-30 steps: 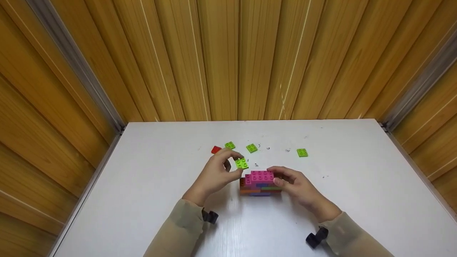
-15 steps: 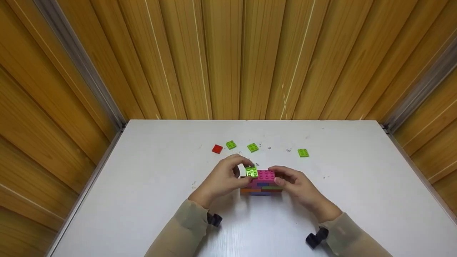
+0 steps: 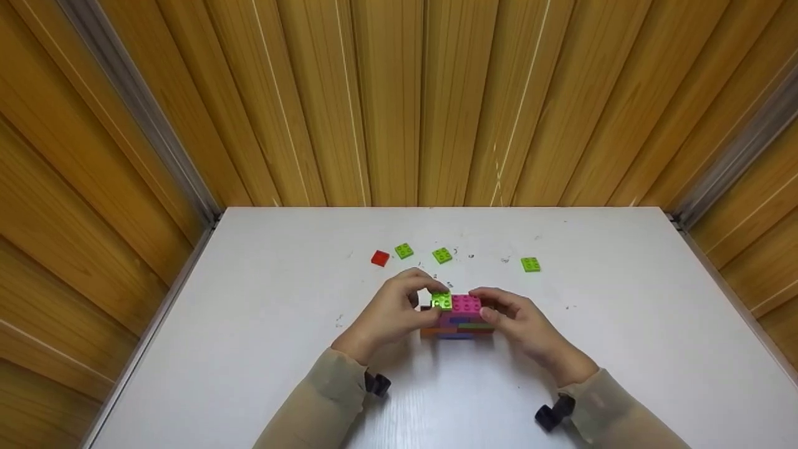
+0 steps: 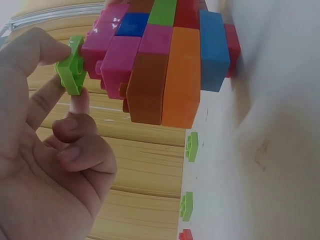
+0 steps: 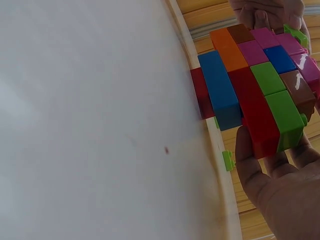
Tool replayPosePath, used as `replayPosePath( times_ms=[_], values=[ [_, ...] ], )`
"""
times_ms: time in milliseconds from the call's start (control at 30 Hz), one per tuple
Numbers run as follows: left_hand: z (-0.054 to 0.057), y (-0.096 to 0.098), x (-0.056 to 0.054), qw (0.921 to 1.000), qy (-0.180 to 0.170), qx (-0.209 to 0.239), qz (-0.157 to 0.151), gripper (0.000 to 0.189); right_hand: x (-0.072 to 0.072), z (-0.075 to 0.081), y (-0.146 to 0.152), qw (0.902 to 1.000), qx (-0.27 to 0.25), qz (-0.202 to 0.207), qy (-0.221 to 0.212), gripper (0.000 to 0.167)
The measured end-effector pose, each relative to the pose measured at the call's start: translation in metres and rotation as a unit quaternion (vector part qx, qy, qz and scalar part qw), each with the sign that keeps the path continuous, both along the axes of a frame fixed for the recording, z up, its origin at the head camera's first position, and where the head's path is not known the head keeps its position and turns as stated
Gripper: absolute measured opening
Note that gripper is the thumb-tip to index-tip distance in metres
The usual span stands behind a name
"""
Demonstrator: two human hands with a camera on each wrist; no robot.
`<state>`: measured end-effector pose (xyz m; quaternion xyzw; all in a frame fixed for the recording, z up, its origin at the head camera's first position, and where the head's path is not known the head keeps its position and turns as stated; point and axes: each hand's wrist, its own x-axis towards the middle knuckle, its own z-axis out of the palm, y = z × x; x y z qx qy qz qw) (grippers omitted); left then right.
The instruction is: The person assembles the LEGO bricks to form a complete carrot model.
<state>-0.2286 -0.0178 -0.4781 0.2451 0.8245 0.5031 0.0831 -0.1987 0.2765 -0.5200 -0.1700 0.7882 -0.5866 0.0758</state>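
In the head view, a stack of coloured toy building bricks (image 3: 466, 304) stands on the white table, with pink bricks on top. My left hand (image 3: 396, 313) pinches a thin light-green brick (image 3: 441, 302) between thumb and fingertips, over the left part of the pink top. From the left wrist, this green brick (image 4: 71, 70) looks tilted against the studs of a pink brick (image 4: 102, 42); whether it is pressed on, I cannot tell. My right hand (image 3: 533, 327) grips the stack's right end. In the right wrist view its fingers lie around a red brick (image 5: 252, 110) and a green brick (image 5: 286, 117).
Behind the stack lie a small red brick (image 3: 380, 258), a green brick (image 3: 404, 251) and another green brick (image 3: 442, 255). Farther right is one more green brick (image 3: 530, 264). Wood-patterned panels (image 3: 386, 106) rise behind the table (image 3: 280, 268).
My left hand has moved right and slightly down, bringing the light-green brick from beside the stack onto the left part of its pink top. My right hand keeps its grip on the stack.
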Motion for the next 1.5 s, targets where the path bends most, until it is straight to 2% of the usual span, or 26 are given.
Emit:
replayPosePath(
  times_ms=[300,600,900,1000,1133,1300,1400,1500],
  values=[
    [0.003,0.000,0.000,0.9999,0.013,-0.010,-0.001,0.033,-0.002,0.000,-0.001,1.0000,0.006,-0.001,0.005,0.041],
    [0.005,0.002,0.001,0.9995,-0.001,-0.032,0.004,0.034,0.000,0.001,-0.001,0.9999,0.013,-0.007,0.003,0.041],
    [-0.005,0.001,-0.003,0.9998,0.011,-0.008,-0.013,0.039,0.000,0.002,-0.002,0.9997,0.020,-0.012,0.009,0.042],
    [-0.010,0.000,-0.005,0.9997,0.004,-0.006,-0.022,0.049,0.000,0.002,-0.002,0.9996,0.023,-0.013,0.010,0.042],
    [-0.018,-0.002,-0.007,0.9990,-0.027,-0.007,-0.034,0.058,0.000,0.002,-0.001,0.9997,0.017,-0.013,0.007,0.041],
    [-0.028,-0.004,-0.009,0.9973,-0.068,-0.005,-0.029,0.045,0.000,0.002,-0.001,0.9999,0.009,-0.009,0.000,0.041],
    [-0.031,-0.004,-0.009,0.9968,-0.076,-0.002,-0.025,0.036,0.000,0.003,0.000,0.9999,0.006,-0.006,-0.012,0.042],
    [-0.032,-0.004,-0.008,0.9961,-0.085,-0.001,-0.021,0.035,0.000,0.006,0.002,0.9995,0.004,0.005,-0.029,0.046]
  ],
)
